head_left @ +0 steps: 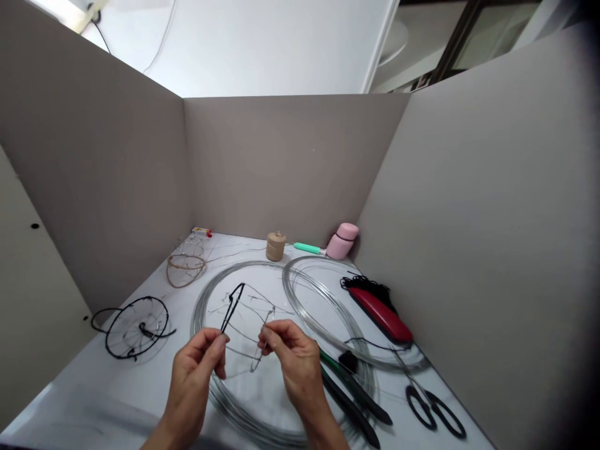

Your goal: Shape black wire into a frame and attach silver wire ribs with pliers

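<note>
The left hand (192,381) and right hand (297,369) are closed in pinches on a thin wire frame (246,331) held between them, over a coil of silver wire (234,409) at twelve o'clock. Fingers hide the gripped ends; fine strands fade against the white counter (94,400).

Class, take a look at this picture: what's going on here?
A person is pinching a wire frame between the fingers of the left hand and right hand, above a coil of silver wire. One edge of the frame is wrapped in black. A black-wrapped wire frame lies to the left, and green-and-black-handled pliers lie to the right.
</note>
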A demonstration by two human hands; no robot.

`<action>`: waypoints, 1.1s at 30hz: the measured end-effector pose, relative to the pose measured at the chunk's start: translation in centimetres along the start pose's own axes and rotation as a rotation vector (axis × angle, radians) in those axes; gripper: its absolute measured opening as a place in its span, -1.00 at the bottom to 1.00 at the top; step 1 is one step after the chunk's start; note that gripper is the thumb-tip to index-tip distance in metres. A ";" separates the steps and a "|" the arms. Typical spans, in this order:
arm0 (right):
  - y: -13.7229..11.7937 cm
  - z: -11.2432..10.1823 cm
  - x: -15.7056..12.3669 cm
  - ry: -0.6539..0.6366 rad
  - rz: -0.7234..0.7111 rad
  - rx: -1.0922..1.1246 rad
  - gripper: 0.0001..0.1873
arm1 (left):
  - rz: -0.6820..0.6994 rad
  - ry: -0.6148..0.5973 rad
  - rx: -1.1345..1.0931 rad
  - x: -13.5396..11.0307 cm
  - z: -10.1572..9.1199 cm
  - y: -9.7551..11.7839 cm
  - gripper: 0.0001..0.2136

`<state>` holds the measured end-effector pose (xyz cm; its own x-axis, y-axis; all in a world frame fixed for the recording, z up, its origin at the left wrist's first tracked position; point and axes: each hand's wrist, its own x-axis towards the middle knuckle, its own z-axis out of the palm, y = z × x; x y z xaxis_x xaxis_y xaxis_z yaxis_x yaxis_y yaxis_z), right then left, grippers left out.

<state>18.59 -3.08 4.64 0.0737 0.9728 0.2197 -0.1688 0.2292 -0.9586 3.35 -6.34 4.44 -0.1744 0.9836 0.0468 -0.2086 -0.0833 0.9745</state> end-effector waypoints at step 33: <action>-2.5 0.8 -2.2 -0.307 -0.171 -0.430 -0.37 | 0.863 -0.089 0.731 0.6 0.5 1.5 -0.88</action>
<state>18.01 -5.79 6.71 -0.2363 0.9028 0.3592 0.2416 0.4127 -0.8783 3.43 -5.83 6.08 0.0875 0.6529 0.7524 0.5655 -0.6543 0.5020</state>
